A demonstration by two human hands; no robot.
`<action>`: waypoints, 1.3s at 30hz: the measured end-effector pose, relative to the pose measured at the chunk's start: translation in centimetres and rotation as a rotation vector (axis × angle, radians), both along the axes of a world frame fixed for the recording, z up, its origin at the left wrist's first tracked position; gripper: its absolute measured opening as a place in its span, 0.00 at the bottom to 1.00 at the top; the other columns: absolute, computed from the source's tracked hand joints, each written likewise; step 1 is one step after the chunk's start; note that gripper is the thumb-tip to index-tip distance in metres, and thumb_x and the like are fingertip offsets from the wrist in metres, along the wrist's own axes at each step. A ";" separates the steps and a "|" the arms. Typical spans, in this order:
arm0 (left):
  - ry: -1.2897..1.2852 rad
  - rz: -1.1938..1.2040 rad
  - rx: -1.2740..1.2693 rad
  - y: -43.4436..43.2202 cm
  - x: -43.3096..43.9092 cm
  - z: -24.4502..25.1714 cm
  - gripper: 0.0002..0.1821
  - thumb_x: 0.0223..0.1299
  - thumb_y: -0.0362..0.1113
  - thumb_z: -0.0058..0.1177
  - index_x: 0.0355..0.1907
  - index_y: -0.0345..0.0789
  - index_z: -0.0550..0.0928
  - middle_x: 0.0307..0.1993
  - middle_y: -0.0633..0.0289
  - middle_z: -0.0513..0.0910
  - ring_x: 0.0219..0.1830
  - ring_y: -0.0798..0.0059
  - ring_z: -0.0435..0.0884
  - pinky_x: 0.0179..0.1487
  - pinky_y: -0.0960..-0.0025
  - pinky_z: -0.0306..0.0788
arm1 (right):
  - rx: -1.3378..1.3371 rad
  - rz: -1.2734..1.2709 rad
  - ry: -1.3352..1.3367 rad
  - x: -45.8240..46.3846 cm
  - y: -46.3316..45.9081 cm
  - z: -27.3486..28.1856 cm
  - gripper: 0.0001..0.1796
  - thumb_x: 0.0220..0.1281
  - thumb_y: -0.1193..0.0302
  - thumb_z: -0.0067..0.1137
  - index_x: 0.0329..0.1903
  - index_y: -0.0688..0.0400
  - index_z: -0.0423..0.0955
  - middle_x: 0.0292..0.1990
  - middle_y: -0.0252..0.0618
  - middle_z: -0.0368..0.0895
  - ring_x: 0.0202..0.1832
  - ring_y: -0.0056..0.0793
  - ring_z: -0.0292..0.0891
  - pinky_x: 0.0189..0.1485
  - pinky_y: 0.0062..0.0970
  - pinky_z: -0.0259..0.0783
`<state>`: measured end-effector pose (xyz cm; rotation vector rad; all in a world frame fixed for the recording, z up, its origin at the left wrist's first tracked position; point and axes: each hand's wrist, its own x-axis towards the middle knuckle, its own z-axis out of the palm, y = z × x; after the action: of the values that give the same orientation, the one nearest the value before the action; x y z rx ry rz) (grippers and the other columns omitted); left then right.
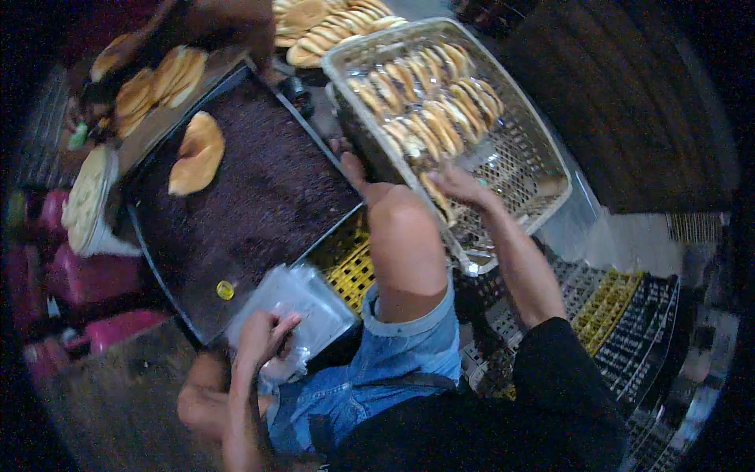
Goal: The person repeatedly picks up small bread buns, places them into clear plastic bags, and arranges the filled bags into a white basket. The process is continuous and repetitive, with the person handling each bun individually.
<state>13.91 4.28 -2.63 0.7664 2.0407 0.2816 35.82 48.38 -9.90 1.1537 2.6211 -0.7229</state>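
Note:
My left hand (262,339) rests at a stack of clear plastic bags (307,312), its thumb lying over them; whether it grips one is unclear. My right hand (463,186) reaches into a plastic crate (548,183) and holds a filled bread bun (436,197) at the near end of the rows. Rows of filled buns (436,127), some in shiny clear wrap, stand on edge in that crate. Left of my raised knee lies a large metal tray of dark filling (265,165). On the filling sit one bread bun (199,154) and a small yellow round object (225,289).
Another person's arm (206,26) reaches in at the top left, near flat buns (159,88) on a board. More buns (336,26) are piled behind the crate. A tub of pale cream-coloured stuff (88,200) stands left of the tray. Yellow crating (354,271) shows beneath.

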 end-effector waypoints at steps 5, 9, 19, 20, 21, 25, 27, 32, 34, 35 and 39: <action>0.293 0.055 0.242 -2.7 1.3 -3.8 0.36 0.60 0.68 0.56 0.19 0.32 0.83 0.19 0.54 0.82 0.22 0.58 0.82 0.30 0.57 0.71 | -0.044 0.216 0.661 -10.1 -6.9 14.0 0.28 0.73 0.59 0.56 0.66 0.63 0.66 0.54 0.53 0.81 0.56 0.43 0.79 0.58 0.40 0.72; 0.337 0.125 0.147 -0.6 2.2 -0.5 0.34 0.56 0.70 0.58 0.23 0.34 0.84 0.25 0.49 0.85 0.31 0.49 0.85 0.35 0.51 0.75 | -0.053 0.607 0.399 -12.6 -18.8 15.4 0.35 0.63 0.56 0.66 0.65 0.63 0.67 0.56 0.58 0.79 0.58 0.51 0.77 0.62 0.41 0.71; 0.562 0.094 0.629 1.3 5.0 3.0 0.35 0.52 0.70 0.59 0.17 0.36 0.77 0.20 0.51 0.82 0.25 0.48 0.83 0.29 0.52 0.74 | -0.452 0.541 0.299 -10.5 -21.1 14.8 0.28 0.63 0.51 0.65 0.56 0.58 0.74 0.46 0.47 0.85 0.46 0.39 0.82 0.50 0.38 0.76; 0.587 0.150 0.560 2.0 5.6 3.4 0.36 0.51 0.72 0.58 0.19 0.36 0.79 0.20 0.49 0.82 0.25 0.48 0.83 0.29 0.53 0.75 | -0.519 0.591 0.329 -10.8 -21.6 14.8 0.22 0.66 0.54 0.64 0.52 0.58 0.77 0.43 0.44 0.87 0.42 0.36 0.83 0.47 0.36 0.76; 0.608 0.209 0.492 2.8 5.7 3.8 0.38 0.50 0.74 0.58 0.21 0.35 0.81 0.21 0.47 0.82 0.26 0.48 0.83 0.29 0.54 0.75 | -0.505 0.477 0.481 -11.1 -22.1 15.1 0.19 0.67 0.56 0.63 0.49 0.58 0.77 0.41 0.43 0.87 0.41 0.34 0.82 0.46 0.35 0.76; -0.713 0.645 0.787 5.2 4.3 1.9 0.47 0.56 0.79 0.47 0.49 0.31 0.82 0.41 0.48 0.87 0.37 0.61 0.88 0.42 0.60 0.81 | -0.685 -0.002 0.877 -10.4 -23.8 17.9 0.11 0.68 0.64 0.60 0.43 0.58 0.77 0.38 0.42 0.86 0.36 0.29 0.82 0.41 0.32 0.76; -0.928 0.856 1.038 7.3 3.7 2.6 0.38 0.65 0.70 0.48 0.51 0.31 0.80 0.43 0.52 0.87 0.39 0.65 0.88 0.44 0.63 0.82 | -0.768 -0.172 0.965 -8.9 -22.8 17.5 0.10 0.70 0.64 0.57 0.41 0.58 0.75 0.39 0.43 0.86 0.36 0.30 0.83 0.39 0.30 0.78; -0.680 1.181 1.312 9.6 1.8 5.8 0.20 0.75 0.49 0.49 0.44 0.31 0.79 0.35 0.54 0.86 0.33 0.69 0.87 0.37 0.68 0.82 | -0.882 -0.475 1.101 -5.6 -21.4 15.5 0.10 0.74 0.66 0.52 0.41 0.60 0.72 0.41 0.46 0.85 0.35 0.33 0.84 0.38 0.28 0.82; -0.519 1.267 1.357 9.1 1.7 6.3 0.20 0.75 0.47 0.49 0.46 0.29 0.79 0.34 0.54 0.86 0.31 0.70 0.87 0.34 0.69 0.82 | -0.801 -0.437 1.069 -7.0 -22.2 15.5 0.11 0.71 0.65 0.55 0.44 0.62 0.75 0.41 0.48 0.85 0.35 0.35 0.84 0.41 0.30 0.81; -0.437 1.208 1.339 8.2 1.2 6.0 0.19 0.75 0.47 0.50 0.46 0.29 0.80 0.34 0.54 0.86 0.30 0.70 0.87 0.35 0.69 0.82 | -0.899 -0.473 1.115 -8.2 -23.3 16.0 0.11 0.72 0.66 0.55 0.45 0.62 0.75 0.41 0.46 0.85 0.33 0.32 0.84 0.39 0.27 0.80; -0.179 1.240 1.285 3.4 0.4 6.1 0.15 0.73 0.43 0.54 0.42 0.30 0.81 0.34 0.58 0.85 0.31 0.73 0.85 0.36 0.69 0.83 | -0.940 -0.254 1.061 -11.8 -24.7 14.3 0.13 0.75 0.64 0.54 0.47 0.63 0.74 0.34 0.39 0.81 0.28 0.23 0.80 0.32 0.22 0.76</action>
<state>14.29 7.66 3.43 -0.0212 1.7145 2.3590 24.04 23.68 4.39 0.8676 2.0565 -2.8050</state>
